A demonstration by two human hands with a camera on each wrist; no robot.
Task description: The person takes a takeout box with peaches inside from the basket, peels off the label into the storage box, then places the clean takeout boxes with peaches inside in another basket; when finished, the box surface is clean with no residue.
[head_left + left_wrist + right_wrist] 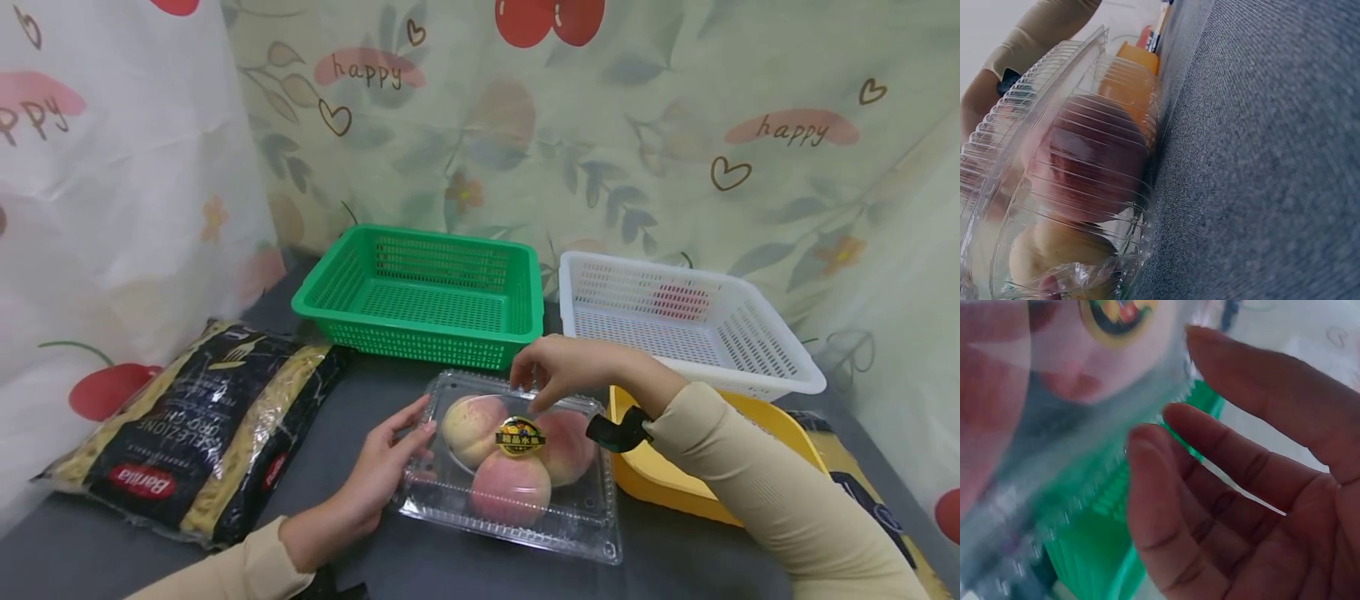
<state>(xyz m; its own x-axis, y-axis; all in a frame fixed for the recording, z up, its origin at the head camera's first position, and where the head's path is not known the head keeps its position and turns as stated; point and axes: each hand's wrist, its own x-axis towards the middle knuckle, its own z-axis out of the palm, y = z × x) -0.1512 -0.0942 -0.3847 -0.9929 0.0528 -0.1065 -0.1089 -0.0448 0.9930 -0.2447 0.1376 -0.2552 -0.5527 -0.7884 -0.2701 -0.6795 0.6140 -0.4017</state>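
Note:
A clear plastic clamshell box (551,542) with peaches (512,487) inside sits on the dark cloth in front of the person. Its lid carries a black and gold sticker (520,436). My left hand (378,467) holds the box by its left side, thumb and fingers at the edge; in the left wrist view one fingertip (1050,286) shows by the plastic. Over the box's far part hovers my right hand (566,367), fingers bent loosely. Its thumb and fingers stand apart around nothing in the right wrist view, near the lid's ridged rim.
A green basket (420,333) stands behind the box, a white basket (757,379) at the back right. Beneath the right forearm is a yellow container (652,487). A Barilla pasta bag (187,433) lies left; another bag (862,492) lies at far right, partly hidden by the sleeve.

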